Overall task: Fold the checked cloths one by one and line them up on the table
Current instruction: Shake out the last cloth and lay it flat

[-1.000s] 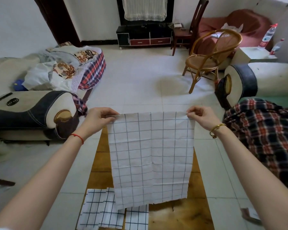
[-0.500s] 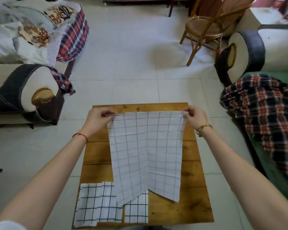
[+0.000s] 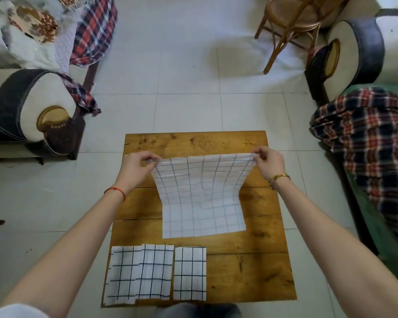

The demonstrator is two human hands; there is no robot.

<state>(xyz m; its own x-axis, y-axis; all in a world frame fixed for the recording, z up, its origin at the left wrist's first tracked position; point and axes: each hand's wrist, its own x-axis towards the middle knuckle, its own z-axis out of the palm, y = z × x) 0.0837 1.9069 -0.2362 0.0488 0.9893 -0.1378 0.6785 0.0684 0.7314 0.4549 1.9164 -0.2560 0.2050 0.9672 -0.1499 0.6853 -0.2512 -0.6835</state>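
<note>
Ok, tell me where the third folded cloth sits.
Head view: the third folded cloth lies at the wooden table's near edge, right of the two overlapping folded cloths.

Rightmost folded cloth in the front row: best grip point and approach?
Take the rightmost folded cloth by its right long edge, coming in from the right. That side borders bare wooden table, while its left edge sits close to the middle folded cloth. It lies flat, so pinch all layers together.

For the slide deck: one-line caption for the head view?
Both hands, left hand and right hand, lay a checked cloth on the wooden table behind three folded cloths.
</note>
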